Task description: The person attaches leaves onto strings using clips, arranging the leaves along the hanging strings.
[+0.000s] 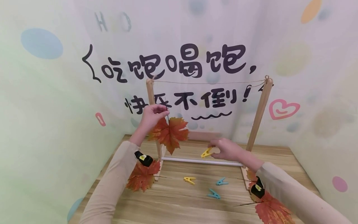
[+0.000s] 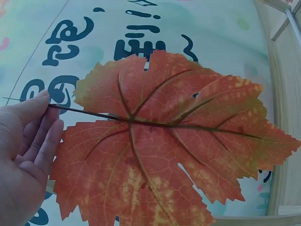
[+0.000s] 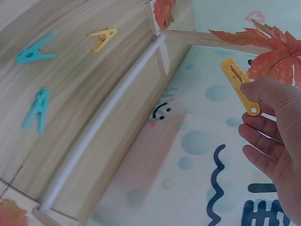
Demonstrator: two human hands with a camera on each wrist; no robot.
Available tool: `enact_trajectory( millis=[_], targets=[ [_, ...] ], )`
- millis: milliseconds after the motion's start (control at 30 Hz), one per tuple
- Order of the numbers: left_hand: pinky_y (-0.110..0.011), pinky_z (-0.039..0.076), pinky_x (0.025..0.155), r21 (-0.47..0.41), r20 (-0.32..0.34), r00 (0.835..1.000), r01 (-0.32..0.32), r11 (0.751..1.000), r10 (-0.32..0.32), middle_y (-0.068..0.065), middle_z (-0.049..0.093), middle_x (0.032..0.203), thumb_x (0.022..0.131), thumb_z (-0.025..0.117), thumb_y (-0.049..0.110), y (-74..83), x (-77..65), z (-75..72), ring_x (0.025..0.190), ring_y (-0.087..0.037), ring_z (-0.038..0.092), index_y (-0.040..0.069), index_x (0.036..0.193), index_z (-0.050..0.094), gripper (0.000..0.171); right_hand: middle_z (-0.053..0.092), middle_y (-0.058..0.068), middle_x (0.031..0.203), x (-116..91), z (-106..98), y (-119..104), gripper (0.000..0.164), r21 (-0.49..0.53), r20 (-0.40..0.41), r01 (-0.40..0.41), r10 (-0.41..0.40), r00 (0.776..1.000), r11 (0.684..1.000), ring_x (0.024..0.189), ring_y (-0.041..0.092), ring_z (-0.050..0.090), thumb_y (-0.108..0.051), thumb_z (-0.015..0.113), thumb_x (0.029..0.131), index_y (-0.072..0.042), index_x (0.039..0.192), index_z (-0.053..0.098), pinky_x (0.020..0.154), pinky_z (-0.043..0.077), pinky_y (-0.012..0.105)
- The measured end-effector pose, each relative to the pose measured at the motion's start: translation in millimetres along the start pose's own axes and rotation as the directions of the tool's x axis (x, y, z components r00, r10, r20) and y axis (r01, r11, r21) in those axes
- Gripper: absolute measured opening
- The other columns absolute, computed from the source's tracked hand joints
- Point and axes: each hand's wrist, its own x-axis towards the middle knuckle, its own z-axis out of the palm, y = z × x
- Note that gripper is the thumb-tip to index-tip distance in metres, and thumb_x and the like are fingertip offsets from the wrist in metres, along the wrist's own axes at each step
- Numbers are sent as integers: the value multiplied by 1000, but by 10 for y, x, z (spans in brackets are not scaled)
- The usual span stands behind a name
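Pinched the stem of a red-orange leaf (image 1: 170, 133) between thumb and fingertips of the left hand (image 1: 155, 115); held the blade tip-down, below the fingers and towards the right, with the thin end of the stem poking out past the grip; in the head view, overlapped the left post (image 1: 150, 91) of a wooden stand with the leaf, under the twine (image 1: 201, 83) strung across to the right post (image 1: 258, 115) (could not tell about contact with the left post); gripped a yellow clothespin (image 1: 206, 152) between thumb and fingers of the right hand (image 1: 227, 151); had it jutting from the fingertips on the side facing the leaf, well apart from that leaf and raised off the table (image 1: 179, 208), near mid-span of the white bar (image 1: 201, 161) in the head view; saw on the table, between the stand's feet, a second yellow clip (image 1: 189, 180), with two blue clips (image 1: 214, 194) to its right, one of them farther towards the back edge; saw a leaf on the left (image 1: 142, 177) beside the left foot, towards the left edge, and two leaves on the right (image 1: 274, 210), towards the right edge, partly hidden by the right sleeve (image 1: 296, 189).
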Motion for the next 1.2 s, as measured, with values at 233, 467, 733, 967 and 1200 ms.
enact_trajectory(
  millis=[233, 467, 733, 967, 1200],
  targets=[
    [-15, 49, 66, 29, -53, 998, -34, 999, 35, -17, 66, 91, 78, 70, 5, 69, 127, 6, 71, -4, 59, -7, 94, 65, 20, 64, 5, 86, 144, -178, -41, 22, 10, -59, 65, -65, 996, 998, 79, 15, 60, -6, 73, 72, -4, 91, 63, 69, 52, 29],
    [-14, 48, 66, 52, -117, 990, -77, 996, 83, -19, 66, 90, 78, 71, 6, 138, 213, 37, 68, -3, 58, -7, 94, 66, 22, 64, 5, 87, 333, -440, -156, 22, -5, -152, 88, -88, 984, 996, 79, 17, 60, -5, 73, 72, -2, 91, 64, 69, 51, 30],
    [-16, 48, 67, 63, -186, 975, -112, 992, 122, -21, 67, 90, 77, 71, 5, 170, 284, 79, 68, -1, 58, -8, 94, 66, 22, 65, 3, 85, 568, -695, -285, 22, -43, -199, 85, -92, 976, 995, 78, 14, 59, -11, 74, 72, -4, 91, 66, 67, 50, 28],
    [-16, 49, 66, 55, -223, 965, -130, 990, 139, -21, 67, 89, 78, 70, 4, 181, 328, 133, 66, 0, 57, -7, 93, 67, 18, 64, 3, 86, 732, -777, -353, 22, -58, -254, 68, -81, 964, 996, 78, 14, 58, -14, 74, 74, -6, 93, 66, 68, 49, 29],
    [-17, 50, 66, 51, -244, 961, -124, 991, 133, -20, 67, 90, 78, 69, 4, 202, 342, 177, 69, -5, 60, -6, 93, 68, 18, 64, 7, 87, 864, -855, -393, 27, -60, -344, 56, -73, 936, 997, 81, 19, 58, -15, 74, 75, -2, 97, 66, 71, 49, 33]
  ],
)
